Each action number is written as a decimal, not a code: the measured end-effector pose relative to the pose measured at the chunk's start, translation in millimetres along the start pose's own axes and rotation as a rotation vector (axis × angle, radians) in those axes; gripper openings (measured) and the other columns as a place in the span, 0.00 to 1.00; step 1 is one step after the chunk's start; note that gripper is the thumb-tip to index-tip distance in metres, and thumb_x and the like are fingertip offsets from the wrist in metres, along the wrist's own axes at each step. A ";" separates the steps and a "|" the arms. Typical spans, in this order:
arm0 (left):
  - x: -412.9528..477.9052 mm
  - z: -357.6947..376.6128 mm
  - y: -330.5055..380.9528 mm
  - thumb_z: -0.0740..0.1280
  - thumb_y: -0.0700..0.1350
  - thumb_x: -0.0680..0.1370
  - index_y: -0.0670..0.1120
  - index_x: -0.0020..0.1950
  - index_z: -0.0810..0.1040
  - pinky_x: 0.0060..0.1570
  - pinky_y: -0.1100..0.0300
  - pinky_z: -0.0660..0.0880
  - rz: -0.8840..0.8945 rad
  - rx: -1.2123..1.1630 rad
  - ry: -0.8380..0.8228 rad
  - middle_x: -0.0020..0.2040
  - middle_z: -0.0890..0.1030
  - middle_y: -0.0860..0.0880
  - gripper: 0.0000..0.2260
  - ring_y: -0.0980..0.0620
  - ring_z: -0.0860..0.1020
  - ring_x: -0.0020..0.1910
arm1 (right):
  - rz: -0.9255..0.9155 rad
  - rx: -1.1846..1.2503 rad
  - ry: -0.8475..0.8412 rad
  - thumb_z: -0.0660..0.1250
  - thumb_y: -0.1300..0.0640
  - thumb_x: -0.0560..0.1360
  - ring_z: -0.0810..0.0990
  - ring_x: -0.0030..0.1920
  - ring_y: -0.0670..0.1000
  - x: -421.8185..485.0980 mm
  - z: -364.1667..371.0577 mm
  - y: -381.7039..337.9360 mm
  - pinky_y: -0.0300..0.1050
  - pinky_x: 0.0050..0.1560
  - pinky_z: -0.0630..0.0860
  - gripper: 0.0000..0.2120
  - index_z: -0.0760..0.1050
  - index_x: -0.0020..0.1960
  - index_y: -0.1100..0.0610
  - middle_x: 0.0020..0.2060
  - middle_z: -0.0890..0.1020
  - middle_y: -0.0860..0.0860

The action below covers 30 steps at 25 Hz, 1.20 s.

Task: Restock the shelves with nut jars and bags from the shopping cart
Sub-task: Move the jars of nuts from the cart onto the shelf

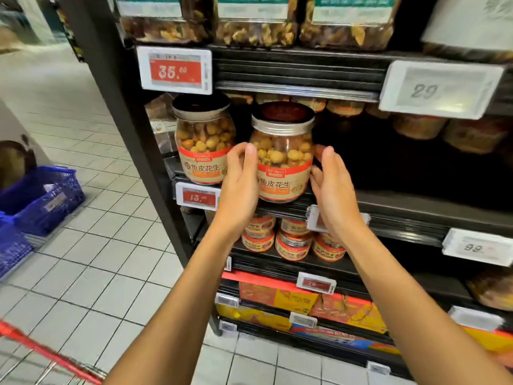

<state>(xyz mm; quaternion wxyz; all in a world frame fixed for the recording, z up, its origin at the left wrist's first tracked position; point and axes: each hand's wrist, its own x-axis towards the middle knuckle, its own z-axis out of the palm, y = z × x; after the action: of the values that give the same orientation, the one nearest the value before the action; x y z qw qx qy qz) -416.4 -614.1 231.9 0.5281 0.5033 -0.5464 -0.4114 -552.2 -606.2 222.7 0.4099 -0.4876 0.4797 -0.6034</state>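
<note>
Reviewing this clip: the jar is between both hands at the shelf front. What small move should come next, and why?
Probably slide the held jar a little back, level with the neighbouring jar. Its base is at the shelf's front lip, nearer the camera than the neighbour's. The left hand and right hand flank its sides, well placed to push it in.

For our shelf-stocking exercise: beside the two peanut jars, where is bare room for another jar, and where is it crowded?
Free: the dark shelf front right of the right hand, before the back-row jars. Crowded: the left end, where the left hand fills the gap between the left jar and the jar between the hands.
</note>
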 end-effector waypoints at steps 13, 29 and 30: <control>-23.1 -11.3 -28.7 0.58 0.51 0.81 0.48 0.71 0.68 0.70 0.55 0.65 0.023 -0.043 -0.011 0.69 0.71 0.54 0.19 0.60 0.68 0.68 | 0.066 -0.043 -0.035 0.48 0.43 0.80 0.73 0.60 0.41 11.7 19.6 14.5 0.44 0.67 0.68 0.20 0.72 0.62 0.50 0.57 0.77 0.41; -411.9 -175.9 -39.6 0.59 0.36 0.79 0.44 0.42 0.78 0.29 0.70 0.72 -0.481 -0.214 1.115 0.33 0.80 0.49 0.10 0.59 0.75 0.27 | 0.335 0.043 -1.230 0.53 0.60 0.81 0.81 0.36 0.42 -317.4 145.4 33.0 0.33 0.38 0.76 0.14 0.75 0.45 0.51 0.39 0.81 0.49; -442.2 -188.7 -40.3 0.59 0.36 0.79 0.44 0.43 0.78 0.27 0.69 0.70 -0.504 -0.211 1.193 0.32 0.80 0.50 0.10 0.59 0.75 0.27 | 0.335 0.039 -1.329 0.53 0.60 0.81 0.81 0.37 0.44 -340.0 161.4 29.7 0.34 0.40 0.77 0.14 0.75 0.45 0.51 0.39 0.81 0.49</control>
<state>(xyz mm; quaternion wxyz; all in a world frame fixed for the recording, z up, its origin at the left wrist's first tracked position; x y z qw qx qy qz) -253.3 -169.5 139.9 0.6744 0.7033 0.0184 -0.2242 -328.9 -313.9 137.6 0.7139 -0.6661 0.1843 -0.1127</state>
